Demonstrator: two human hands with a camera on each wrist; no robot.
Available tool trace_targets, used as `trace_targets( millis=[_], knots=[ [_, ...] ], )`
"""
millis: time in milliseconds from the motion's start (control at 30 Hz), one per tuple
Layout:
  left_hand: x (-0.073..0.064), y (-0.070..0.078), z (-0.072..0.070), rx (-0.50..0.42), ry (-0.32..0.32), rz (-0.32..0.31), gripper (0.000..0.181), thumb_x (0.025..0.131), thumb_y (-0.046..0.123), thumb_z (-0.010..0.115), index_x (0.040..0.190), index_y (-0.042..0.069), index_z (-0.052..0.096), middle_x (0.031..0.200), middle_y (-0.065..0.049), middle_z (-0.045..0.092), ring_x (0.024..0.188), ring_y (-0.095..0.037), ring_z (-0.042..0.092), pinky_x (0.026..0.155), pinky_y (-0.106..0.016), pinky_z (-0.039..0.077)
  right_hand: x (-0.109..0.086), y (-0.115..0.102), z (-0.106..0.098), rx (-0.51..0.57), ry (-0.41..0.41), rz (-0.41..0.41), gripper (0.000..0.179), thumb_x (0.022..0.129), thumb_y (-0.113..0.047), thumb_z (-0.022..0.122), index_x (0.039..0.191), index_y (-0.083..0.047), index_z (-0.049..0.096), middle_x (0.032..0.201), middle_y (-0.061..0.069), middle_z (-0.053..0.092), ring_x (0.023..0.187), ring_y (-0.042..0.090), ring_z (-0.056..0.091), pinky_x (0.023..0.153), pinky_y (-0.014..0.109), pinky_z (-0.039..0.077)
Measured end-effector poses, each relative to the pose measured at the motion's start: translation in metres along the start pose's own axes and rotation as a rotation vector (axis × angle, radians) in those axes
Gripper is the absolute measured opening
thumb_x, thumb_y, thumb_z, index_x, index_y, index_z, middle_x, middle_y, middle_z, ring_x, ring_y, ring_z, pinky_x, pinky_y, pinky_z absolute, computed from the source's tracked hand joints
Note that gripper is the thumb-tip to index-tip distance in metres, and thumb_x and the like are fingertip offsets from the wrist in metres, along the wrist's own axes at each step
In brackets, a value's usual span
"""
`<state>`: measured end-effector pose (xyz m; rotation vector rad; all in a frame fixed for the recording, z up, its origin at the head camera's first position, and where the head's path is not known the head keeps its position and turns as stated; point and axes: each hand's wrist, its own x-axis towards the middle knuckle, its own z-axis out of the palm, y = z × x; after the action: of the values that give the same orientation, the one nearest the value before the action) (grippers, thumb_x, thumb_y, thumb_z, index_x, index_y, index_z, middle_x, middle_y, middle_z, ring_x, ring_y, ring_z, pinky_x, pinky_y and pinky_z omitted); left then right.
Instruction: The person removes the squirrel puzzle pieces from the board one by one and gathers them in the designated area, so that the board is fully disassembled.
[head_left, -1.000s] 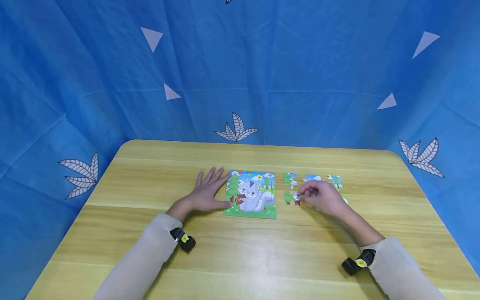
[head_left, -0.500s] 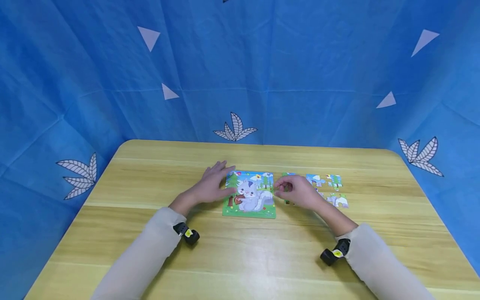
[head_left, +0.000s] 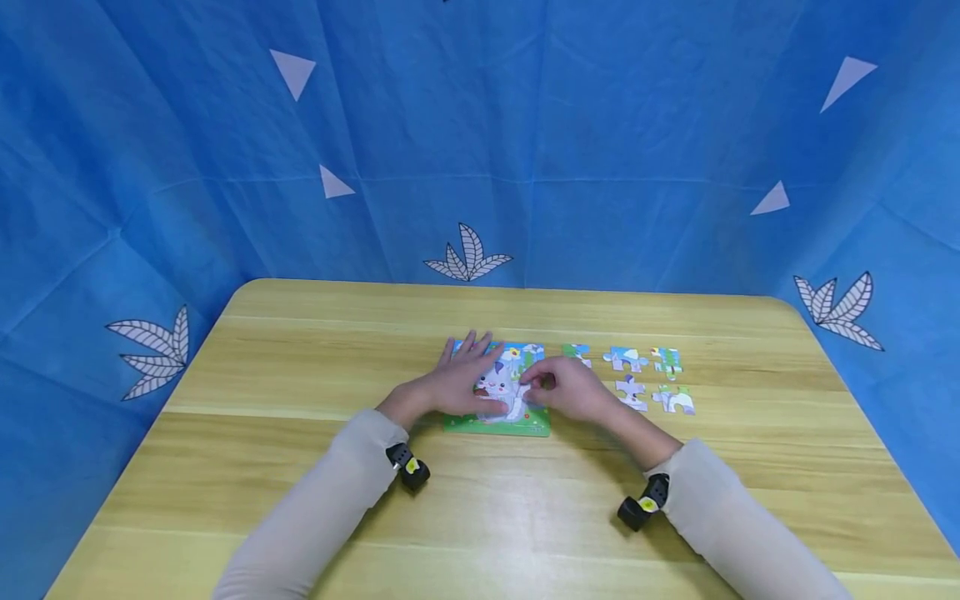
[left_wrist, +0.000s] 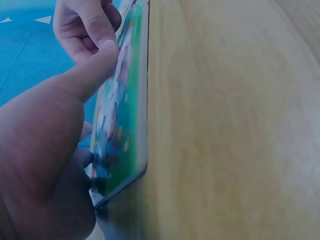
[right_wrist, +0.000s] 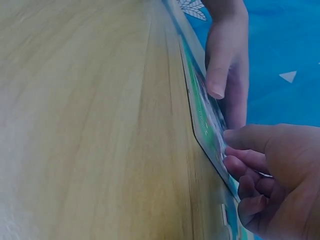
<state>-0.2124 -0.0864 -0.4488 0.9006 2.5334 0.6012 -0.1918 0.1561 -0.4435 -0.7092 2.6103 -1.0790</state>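
L hand, fingers spread wide, lies over the left part of the squirrel puzzle board, ctr. of head view. R hand, fingers bent, reaches over the board's right side (can't tell if thumb & index pinch a pc.). 5 loose pcs. visible on table, right of ctr.; blue curtain across top.

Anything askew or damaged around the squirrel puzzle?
Nothing stands out. Colourful jigsaw pieces lie flat beside the square squirrel picture board on the yellowish wooden table; the left hand and right hand hide part of the board.
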Motion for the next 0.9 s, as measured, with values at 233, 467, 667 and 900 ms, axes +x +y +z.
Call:
trace_targets(
  millis=[233, 467, 667, 900],
  knots=[
    [0.0015, -0.0026, 0.0052, 0.057, -0.024, -0.024, 0.099, 0.097, 0.059, 0.059, 0.165, 0.012, 0.005, 0.170, -0.012, -0.009, 0.154, -0.033, -0.017, 0.119, -0.057, -0.018, 0.0010, 0.0022, 0.0015, -0.009, 0.003, -0.004, 0.005, 0.091, -0.009, 0.075, 0.096, -0.007, 0.077, 0.081, -0.004, 0.064, 0.066, 0.011, 0.050, 0.063, 0.026, 0.044],
    [0.0020, 0.0001, 0.0038, 0.039, -0.038, -0.037, 0.100, 0.096, 0.060, 0.059, 0.165, 0.013, 0.004, 0.170, -0.009, -0.011, 0.154, -0.031, -0.019, 0.118, -0.055, -0.020, -0.0005, 0.0015, 0.0020, -0.005, 0.005, -0.003, 0.005, 0.092, -0.011, 0.075, 0.093, -0.006, 0.075, 0.079, -0.005, 0.063, 0.065, 0.010, 0.051, 0.063, 0.026, 0.044],
    [-0.0002, 0.0010, 0.0033, 0.045, -0.036, -0.046, 0.100, 0.096, 0.059, 0.060, 0.165, 0.013, 0.004, 0.171, -0.010, -0.010, 0.154, -0.032, -0.018, 0.118, -0.056, -0.019, 0.0017, -0.0007, 0.0039, -0.017, -0.007, 0.002, 0.005, 0.093, -0.011, 0.074, 0.091, -0.007, 0.074, 0.079, -0.004, 0.064, 0.066, 0.010, 0.052, 0.065, 0.027, 0.047],
    [-0.0001, 0.0000, 0.0059, 0.038, -0.034, -0.053, 0.100, 0.096, 0.059, 0.060, 0.165, 0.013, 0.003, 0.171, -0.010, -0.011, 0.154, -0.032, -0.018, 0.118, -0.055, -0.020, 0.0025, -0.0004, 0.0062, 0.008, -0.011, 0.026, 0.005, 0.095, -0.009, 0.070, 0.090, -0.008, 0.071, 0.080, -0.002, 0.063, 0.070, 0.010, 0.055, 0.067, 0.027, 0.049]
  ],
)
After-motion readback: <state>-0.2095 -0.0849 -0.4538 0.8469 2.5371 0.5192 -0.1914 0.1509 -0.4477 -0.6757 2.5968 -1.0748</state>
